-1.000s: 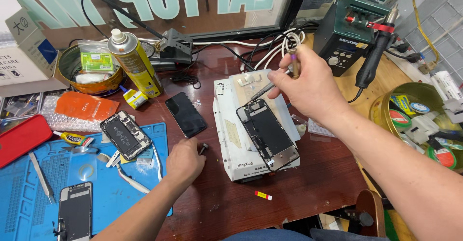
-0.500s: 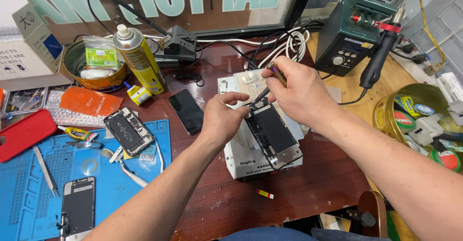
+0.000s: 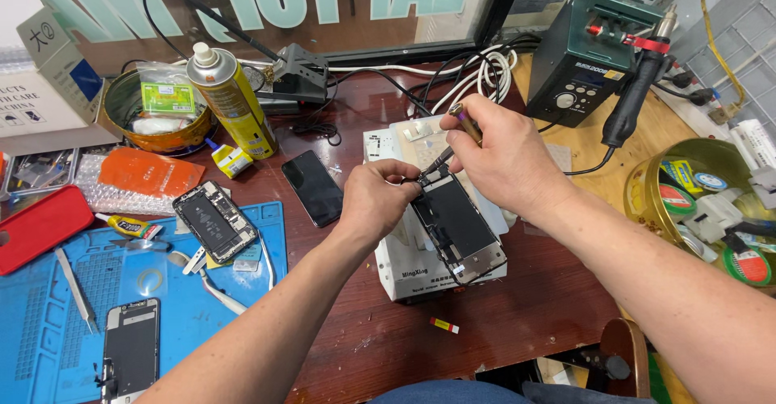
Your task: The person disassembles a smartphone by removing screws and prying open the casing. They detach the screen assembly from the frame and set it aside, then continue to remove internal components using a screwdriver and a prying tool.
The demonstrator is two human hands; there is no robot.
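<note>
holding screwdriver (image 3: pixel 453 141) over opened phone (image 3: pixel 457 230)

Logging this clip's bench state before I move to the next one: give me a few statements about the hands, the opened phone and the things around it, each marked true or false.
1. The right hand holds a slim tool over the top end of the opened phone. True.
2. The opened phone lies on the blue mat. False: it lies on a white box; the blue mat is further left.
3. The left hand is at the phone's top end. True.
4. The spray can lies on its side. False: it stands upright.
5. A dark phone lies flat on the wooden table, left of the white box. True.
6. The hot-air handle is in the right hand. False: it rests at its station.
</note>
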